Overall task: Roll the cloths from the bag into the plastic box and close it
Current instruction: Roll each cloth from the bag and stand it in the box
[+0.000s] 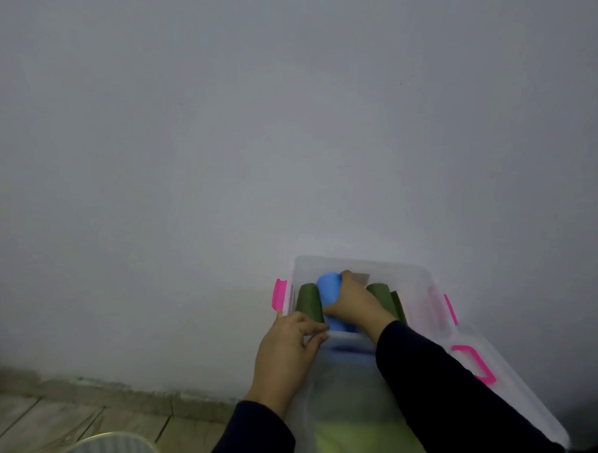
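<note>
- Dark sleeves cover both my forearms at the bottom of the view; just beyond them a hazy translucent bag (pixel 351 400) with something yellow-green inside lies between my arms.
- Pale wooden floorboards (pixel 42 417) and the rim of a round ribbed container (pixel 110 444) show at the lower left.
- My left hand (pixel 287 349) rests at the near left corner of the plastic box (pixel 422 276), fingers curled and pinching its near rim.
- My right hand (pixel 354 304) reaches into the box and grips a rolled blue cloth (pixel 329 289), fingers wrapped over its top.
- The blue roll sits inside the box between a rolled dark green cloth (pixel 309 302) on its left and more dark green rolls (pixel 385 293) on the right, partly hidden by my wrist.
- The box is clear, open, with bright pink latches (pixel 279 294) on its sides; a clear lid (pixel 509 389) with a pink handle (pixel 475 364) lies beside it on the right.
- Beyond everything is a plain grey-white surface (pixel 261 122).
</note>
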